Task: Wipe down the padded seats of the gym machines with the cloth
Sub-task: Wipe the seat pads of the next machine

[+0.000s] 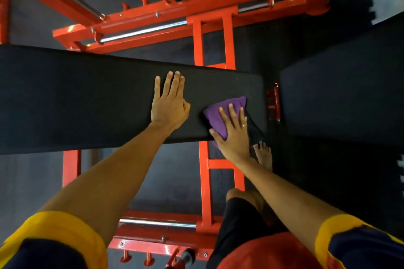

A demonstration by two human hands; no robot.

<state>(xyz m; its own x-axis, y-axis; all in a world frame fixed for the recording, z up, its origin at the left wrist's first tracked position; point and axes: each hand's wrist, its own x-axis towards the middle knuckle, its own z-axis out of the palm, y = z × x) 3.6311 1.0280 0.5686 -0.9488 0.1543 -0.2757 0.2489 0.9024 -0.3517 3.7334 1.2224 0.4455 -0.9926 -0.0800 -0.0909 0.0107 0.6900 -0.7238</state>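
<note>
1. The person is leaning over a long black padded seat (pixel 76 98) that is running across the head view from the left edge toward the right.
2. The left hand (pixel 169 107) is lying flat on the middle of this pad, palm down, fingers straight and close together, gripping nothing.
3. The right hand (pixel 232 135) is pressing down on a purple cloth (pixel 220 111) with fingers stretched out and the thumb spread to the left; it is not clenching the fabric.
4. The cloth is sitting folded on the pad near its right end and close to the near edge, with 1 corner hanging just over that edge below the hand.
5. A ring (pixel 244 125) is showing on 1 finger of the right hand.
6. The 2 hands are resting near each other on the same pad, not touching.
7. A second black pad (pixel 345 98) is standing to the right, apart from the first across a narrow gap.
8. An orange-red steel frame (pixel 197 43) is carrying the pads, with a chrome rod (pixel 142 31) lying along its far rail.
9. A bare foot (pixel 264 155) is standing on the dark floor (pixel 32 181) just below the right hand.
10. Yellow-cuffed sleeves (pixel 65 225) are covering both upper arms.
</note>
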